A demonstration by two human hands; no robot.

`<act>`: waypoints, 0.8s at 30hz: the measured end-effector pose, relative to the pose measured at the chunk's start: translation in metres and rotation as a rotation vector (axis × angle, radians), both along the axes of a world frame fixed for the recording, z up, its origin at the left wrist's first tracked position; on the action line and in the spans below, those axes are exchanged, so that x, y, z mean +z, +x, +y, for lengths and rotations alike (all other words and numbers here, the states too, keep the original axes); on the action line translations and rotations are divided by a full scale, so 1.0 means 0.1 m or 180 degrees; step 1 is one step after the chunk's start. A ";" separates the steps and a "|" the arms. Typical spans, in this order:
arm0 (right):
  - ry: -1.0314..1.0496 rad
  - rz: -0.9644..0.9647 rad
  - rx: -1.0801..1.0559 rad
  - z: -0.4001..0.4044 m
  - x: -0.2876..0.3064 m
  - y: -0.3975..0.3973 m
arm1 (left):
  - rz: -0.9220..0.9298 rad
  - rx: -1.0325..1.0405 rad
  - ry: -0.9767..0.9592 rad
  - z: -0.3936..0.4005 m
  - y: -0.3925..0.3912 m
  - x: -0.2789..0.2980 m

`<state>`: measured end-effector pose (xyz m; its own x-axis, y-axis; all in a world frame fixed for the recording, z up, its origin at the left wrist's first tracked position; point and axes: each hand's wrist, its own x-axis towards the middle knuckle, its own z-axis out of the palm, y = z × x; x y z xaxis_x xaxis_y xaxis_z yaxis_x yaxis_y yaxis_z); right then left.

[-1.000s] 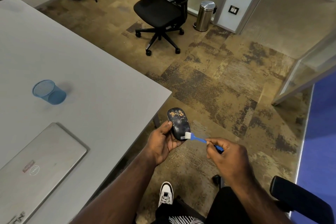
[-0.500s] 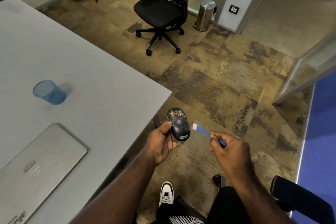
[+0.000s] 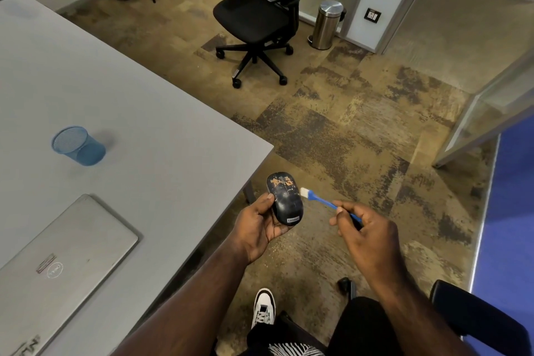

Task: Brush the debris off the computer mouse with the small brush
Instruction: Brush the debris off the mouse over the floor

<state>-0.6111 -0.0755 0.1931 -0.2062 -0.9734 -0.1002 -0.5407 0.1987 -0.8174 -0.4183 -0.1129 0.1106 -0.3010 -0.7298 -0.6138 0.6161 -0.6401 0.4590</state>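
Left hand [image 3: 261, 225] cradling the mouse [image 3: 284, 198], the right hand [image 3: 367, 235] pinching the brush [image 3: 320, 201] swings its bristles back beside the debris [image 3: 281, 181] for another stroke.

Glossy mouse [image 3: 286, 201], plastic brush [image 3: 319, 199]

We have a single view, from a wide-angle camera worn on the head; it looks forward and steeply down, so our own forearms rise from the bottom edge and the left hand [image 3: 261, 224] and right hand [image 3: 367, 235] sit close, low in the middle; the desk [image 3: 130, 89] fills the left side, bent by the lens; farther off, toward the top, we see the carpeted floor [image 3: 361, 124] and an office chair [image 3: 257, 17]; no second view overlaps this one.
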 end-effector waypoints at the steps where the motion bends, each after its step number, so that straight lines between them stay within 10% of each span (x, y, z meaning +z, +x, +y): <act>1: -0.0038 -0.0063 0.0131 -0.01 0.03 0.04 | -0.0045 -0.0020 -0.0006 0.00 -0.01 0.00; 24: 0.0148 0.0981 0.0307 -0.30 0.24 0.09 | -0.0204 -0.0249 -0.0155 0.08 -0.05 0.06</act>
<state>-0.6019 -0.1059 0.2171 -0.1407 -0.9857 -0.0923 -0.7794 0.1677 -0.6036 -0.4229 -0.1050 0.1168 -0.3193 -0.7351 -0.5981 0.5335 -0.6610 0.5276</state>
